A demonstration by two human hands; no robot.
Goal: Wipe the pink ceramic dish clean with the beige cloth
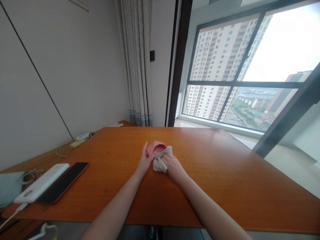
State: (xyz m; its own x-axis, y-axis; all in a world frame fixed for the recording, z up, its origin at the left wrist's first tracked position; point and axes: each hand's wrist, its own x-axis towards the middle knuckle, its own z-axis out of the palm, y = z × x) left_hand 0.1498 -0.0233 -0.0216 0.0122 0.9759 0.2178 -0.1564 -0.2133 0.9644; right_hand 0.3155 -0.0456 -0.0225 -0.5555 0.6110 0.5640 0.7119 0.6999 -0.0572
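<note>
A pink, hollow, rounded object (153,146), perhaps a small bowl or case, is tilted with its opening toward the right, above the middle of the table. My left hand (144,161) grips it from the left, thumb on the near side. In my right hand (173,165) is a bunched beige cloth (160,164), pressed against the near right edge of the pink object. Part of the cloth hangs below my fingers. The cloth and both hands hide the lower side of the pink object.
On the brown wooden table (212,173), a white power bank (42,182) with a cable plugged in lies beside a black phone (65,181) at the left. A power strip (83,136) sits by the wall. Beyond the table are a curtain (137,63) and a window (235,83).
</note>
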